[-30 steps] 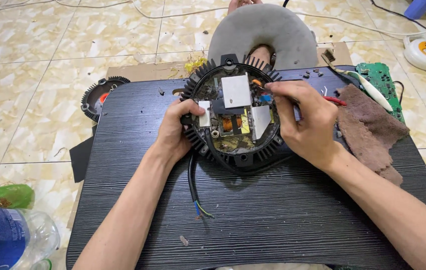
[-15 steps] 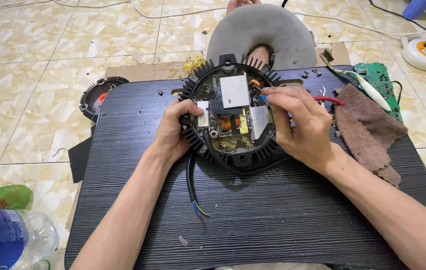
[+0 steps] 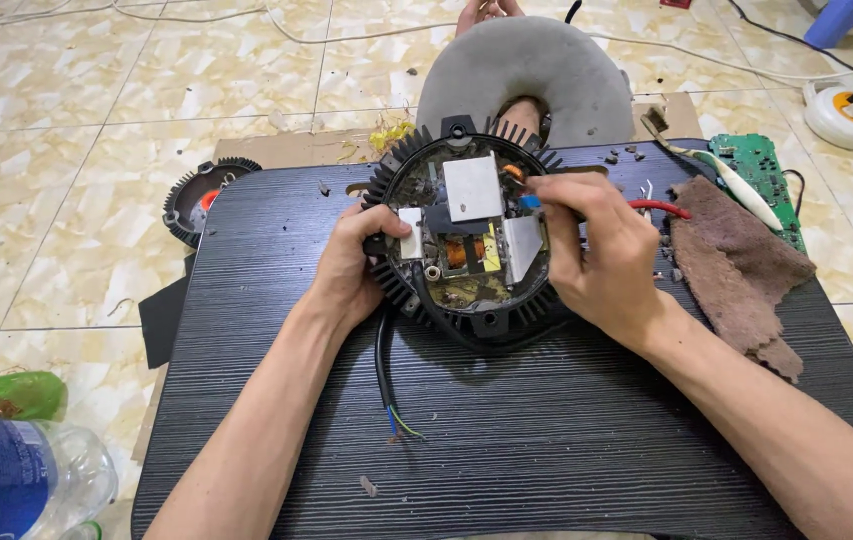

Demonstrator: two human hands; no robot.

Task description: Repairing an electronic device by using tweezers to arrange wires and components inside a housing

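A round black finned housing (image 3: 401, 285) lies on the black ribbed table (image 3: 546, 430). It is open, showing a circuit board with silver heat sinks (image 3: 472, 186) and a yellow part. My left hand (image 3: 354, 262) grips the housing's left rim. My right hand (image 3: 601, 250) holds a tool with a blue tip and red handle (image 3: 658, 207), with its tip at the board's upper right. A black cable (image 3: 382, 365) with bared coloured wires hangs from the housing toward me.
A brown rag (image 3: 736, 265) and a green circuit board (image 3: 758, 165) lie at the table's right. A grey ring cushion (image 3: 526, 65) sits behind the housing. A second finned part (image 3: 196, 198) lies on the floor at left, plastic bottles (image 3: 16, 475) at lower left, a power socket reel (image 3: 851, 115) at upper right.
My right hand has shifted a little up and to the right, bringing the tool tip to the board's upper right edge. My left hand keeps its grip on the rim.
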